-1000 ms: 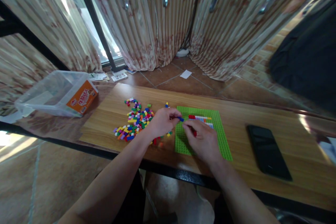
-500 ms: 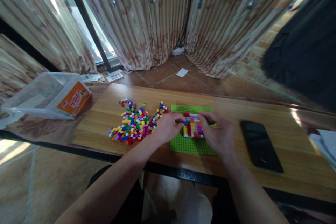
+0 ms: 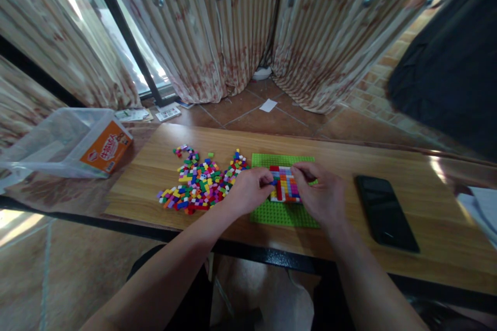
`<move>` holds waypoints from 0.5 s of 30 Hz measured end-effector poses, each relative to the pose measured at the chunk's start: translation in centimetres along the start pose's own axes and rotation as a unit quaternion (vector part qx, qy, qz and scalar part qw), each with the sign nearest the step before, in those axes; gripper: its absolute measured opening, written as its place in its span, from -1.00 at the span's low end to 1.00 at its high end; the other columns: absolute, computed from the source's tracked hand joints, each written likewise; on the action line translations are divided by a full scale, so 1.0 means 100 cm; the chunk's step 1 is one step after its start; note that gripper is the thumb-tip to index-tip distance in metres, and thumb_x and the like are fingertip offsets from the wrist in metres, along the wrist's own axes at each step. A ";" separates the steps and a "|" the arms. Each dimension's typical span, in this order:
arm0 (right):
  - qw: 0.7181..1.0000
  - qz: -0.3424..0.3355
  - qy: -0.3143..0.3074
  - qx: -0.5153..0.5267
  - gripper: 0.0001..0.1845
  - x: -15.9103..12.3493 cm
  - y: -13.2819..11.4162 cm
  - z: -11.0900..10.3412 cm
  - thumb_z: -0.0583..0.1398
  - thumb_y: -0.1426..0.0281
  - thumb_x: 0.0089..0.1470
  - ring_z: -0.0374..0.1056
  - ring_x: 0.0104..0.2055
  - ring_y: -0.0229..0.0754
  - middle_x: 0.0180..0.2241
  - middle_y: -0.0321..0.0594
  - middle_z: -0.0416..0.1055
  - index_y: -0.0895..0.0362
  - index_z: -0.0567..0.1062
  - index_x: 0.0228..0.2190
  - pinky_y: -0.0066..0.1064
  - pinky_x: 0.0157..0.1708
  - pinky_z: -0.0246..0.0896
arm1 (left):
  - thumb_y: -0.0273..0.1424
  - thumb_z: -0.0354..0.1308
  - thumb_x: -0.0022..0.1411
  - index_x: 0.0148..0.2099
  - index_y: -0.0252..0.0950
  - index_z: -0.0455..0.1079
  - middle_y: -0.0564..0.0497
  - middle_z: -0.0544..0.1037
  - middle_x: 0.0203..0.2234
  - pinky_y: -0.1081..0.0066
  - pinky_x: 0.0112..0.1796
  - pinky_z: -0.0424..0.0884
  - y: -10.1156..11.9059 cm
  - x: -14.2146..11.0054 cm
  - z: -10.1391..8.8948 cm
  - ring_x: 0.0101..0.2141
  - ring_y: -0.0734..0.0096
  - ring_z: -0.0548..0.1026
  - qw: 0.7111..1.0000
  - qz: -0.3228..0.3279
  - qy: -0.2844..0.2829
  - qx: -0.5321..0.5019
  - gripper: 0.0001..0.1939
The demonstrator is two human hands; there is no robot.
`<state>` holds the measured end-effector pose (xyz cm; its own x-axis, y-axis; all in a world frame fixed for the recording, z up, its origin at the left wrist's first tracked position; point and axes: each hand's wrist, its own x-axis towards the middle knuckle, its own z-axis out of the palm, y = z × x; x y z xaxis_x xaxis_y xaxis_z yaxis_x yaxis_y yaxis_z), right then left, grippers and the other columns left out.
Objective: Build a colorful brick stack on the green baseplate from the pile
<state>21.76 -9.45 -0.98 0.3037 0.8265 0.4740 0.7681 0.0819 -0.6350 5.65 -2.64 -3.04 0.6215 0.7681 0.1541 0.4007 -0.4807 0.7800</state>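
A block of small toy bricks (image 3: 288,186), in rows of red, orange, yellow, purple and white, sits on a green studded baseplate (image 3: 285,215). My left hand (image 3: 250,190) is closed in a pinch at the block's left edge, where a small blue brick (image 3: 274,182) shows at the fingertips. On the other side, the thumb and bent fingers of my right hand (image 3: 322,191) grip the block's right edge and hide part of it. A pile of loose coloured bricks (image 3: 202,181) lies left of the baseplate, partly behind my left hand.
A black phone (image 3: 386,212) lies on the wooden table (image 3: 135,186) to the right. Beyond the table's left end stands a clear plastic bin (image 3: 73,158) with an orange label. Papers (image 3: 481,212) are at the far right. Patterned curtains (image 3: 248,26) hang behind.
The view has shifted slightly. Both hands stay at the brick block with nearly the same grip; the left fingers have curled a little more.
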 end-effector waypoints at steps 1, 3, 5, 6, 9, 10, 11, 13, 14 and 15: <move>1.000 0.000 -0.002 0.001 -0.81 0.000 0.000 0.000 0.13 0.32 0.10 0.38 -0.44 -0.23 -0.43 -0.25 0.51 0.09 0.54 -0.38 -0.40 -0.39 0.27 | -0.51 0.18 0.07 -0.39 -0.31 0.39 0.08 0.50 -0.51 0.49 -0.43 0.32 0.000 0.000 0.000 -0.48 0.49 0.42 1.000 -0.003 -0.009 -0.009 -0.98; 1.000 -0.002 -0.006 -0.002 -0.81 0.000 -0.001 0.000 0.13 0.32 0.11 0.39 -0.44 -0.23 -0.43 -0.25 0.51 0.09 0.54 -0.38 -0.40 -0.39 0.27 | -0.47 0.22 0.07 -0.38 -0.31 0.39 0.09 0.51 -0.52 0.50 -0.44 0.32 0.000 0.000 0.001 -0.48 0.49 0.42 0.999 -0.009 -0.022 -0.023 -0.95; 1.000 -0.002 -0.010 -0.007 -0.81 0.000 -0.001 0.001 0.13 0.32 0.11 0.39 -0.44 -0.24 -0.43 -0.25 0.52 0.10 0.54 -0.38 -0.40 -0.38 0.27 | -0.47 0.23 0.06 -0.37 -0.31 0.39 0.10 0.51 -0.52 0.50 -0.44 0.33 -0.001 0.001 0.003 -0.48 0.49 0.43 0.999 -0.013 -0.025 -0.029 -0.93; 1.000 -0.002 -0.012 -0.008 -0.81 0.000 -0.002 0.001 0.13 0.32 0.11 0.39 -0.44 -0.24 -0.43 -0.25 0.52 0.10 0.54 -0.38 -0.40 -0.38 0.27 | -0.47 0.23 0.06 -0.36 -0.30 0.39 0.10 0.51 -0.51 0.50 -0.43 0.33 -0.001 0.001 0.004 -0.47 0.49 0.44 0.999 -0.013 -0.025 -0.031 -0.93; 1.000 0.007 -0.023 -0.002 -0.79 0.000 -0.002 0.001 0.13 0.31 0.12 0.39 -0.43 -0.24 -0.43 -0.24 0.52 0.11 0.54 -0.39 -0.40 -0.38 0.27 | -0.49 0.22 0.07 -0.35 -0.30 0.39 0.10 0.51 -0.51 0.50 -0.42 0.34 -0.002 0.003 0.004 -0.47 0.50 0.44 0.999 -0.003 -0.036 -0.039 -0.94; 1.000 0.009 -0.027 -0.002 -0.79 0.001 -0.002 0.001 0.12 0.31 0.12 0.39 -0.43 -0.23 -0.42 -0.23 0.52 0.11 0.54 -0.39 -0.40 -0.38 0.27 | -0.50 0.21 0.07 -0.34 -0.30 0.40 0.10 0.51 -0.51 0.51 -0.42 0.34 -0.002 0.004 0.004 -0.47 0.50 0.45 0.998 0.002 -0.044 -0.045 -0.94; 0.999 0.010 -0.032 -0.003 -0.79 0.001 -0.001 0.001 0.12 0.31 0.12 0.39 -0.43 -0.23 -0.42 -0.23 0.52 0.11 0.54 -0.39 -0.40 -0.38 0.27 | -0.51 0.20 0.07 -0.33 -0.30 0.41 0.10 0.52 -0.51 0.51 -0.41 0.35 -0.002 0.004 0.003 -0.46 0.50 0.45 0.997 0.008 -0.052 -0.050 -0.94; 0.999 0.010 -0.039 -0.009 -0.79 0.001 -0.001 0.000 0.12 0.32 0.11 0.39 -0.43 -0.23 -0.42 -0.24 0.52 0.11 0.54 -0.39 -0.39 -0.38 0.26 | -0.54 0.15 0.09 -0.33 -0.30 0.42 0.10 0.53 -0.49 0.51 -0.39 0.35 -0.002 0.004 0.001 -0.45 0.50 0.46 0.997 0.017 -0.058 -0.051 -0.92; 0.999 0.009 -0.040 -0.015 -0.79 0.001 -0.001 0.000 0.12 0.33 0.11 0.39 -0.44 -0.23 -0.43 -0.24 0.52 0.10 0.54 -0.39 -0.39 -0.39 0.25 | -0.56 0.12 0.10 -0.33 -0.31 0.43 0.09 0.53 -0.48 0.50 -0.37 0.36 -0.002 0.004 0.000 -0.44 0.49 0.46 0.997 0.021 -0.056 -0.047 -0.89; 0.999 0.009 -0.040 -0.021 -0.79 0.001 -0.001 0.000 0.11 0.33 0.10 0.39 -0.44 -0.22 -0.43 -0.24 0.52 0.10 0.54 -0.40 -0.39 -0.39 0.25 | -0.58 0.09 0.11 -0.33 -0.31 0.44 0.09 0.54 -0.46 0.48 -0.35 0.37 -0.002 0.004 -0.001 -0.43 0.49 0.47 0.997 0.025 -0.053 -0.041 -0.86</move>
<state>21.75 -9.36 -0.90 0.2730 0.8695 0.4116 0.7860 0.0451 -0.6166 5.79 -2.20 -3.05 0.7087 0.6931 0.1314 0.3147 -0.4772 0.8205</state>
